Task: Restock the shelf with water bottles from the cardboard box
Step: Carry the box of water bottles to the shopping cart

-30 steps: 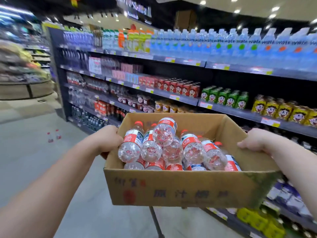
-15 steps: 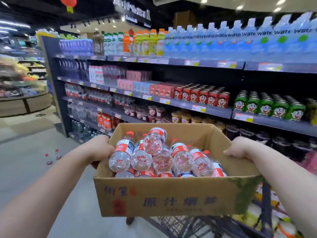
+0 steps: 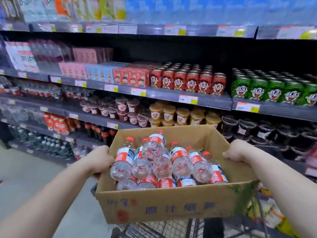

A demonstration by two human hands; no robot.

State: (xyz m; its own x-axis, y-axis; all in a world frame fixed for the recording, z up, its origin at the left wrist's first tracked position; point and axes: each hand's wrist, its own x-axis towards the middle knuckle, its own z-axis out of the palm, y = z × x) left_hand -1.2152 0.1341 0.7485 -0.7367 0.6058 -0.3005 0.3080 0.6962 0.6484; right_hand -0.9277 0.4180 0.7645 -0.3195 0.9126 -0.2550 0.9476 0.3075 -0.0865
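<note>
Your left hand [image 3: 100, 159] grips the left wall of the cardboard box [image 3: 171, 203], fingers curled over the top edge and the back of the hand facing the camera. Your right hand [image 3: 235, 151] grips the right wall in the same manner, knuckles over the rim. Both forearms extend from the lower corners of the view, and the box is held between them, level with its open top facing up.

Inside the box, the water bottles [image 3: 157, 162] lie on their sides in a loose pile of at least two layers. They are clear plastic with red-and-white labels and red caps; most bases point toward you and the caps toward the far wall. One bottle rests on top of the pile near the centre. The near wall of the box carries blue printed characters and a red mark at its lower left; the right corner shows green staining.

Below the box, the wire mesh of a shopping cart [image 3: 159, 229] is visible.

Beyond the box stands the shelf [image 3: 171, 97], a dark multi-tier unit with price tags along each front edge. The tier at eye level holds red cans [image 3: 187, 81] with a cartoon face, green cans [image 3: 272, 90] to their right, and red cartons [image 3: 131, 78] to their left. The tier below holds yellow cups [image 3: 181, 115] and red cups [image 3: 120, 107]. The top tier is blurred; pale blue bottles [image 3: 205, 9] fill its right portion.
</note>
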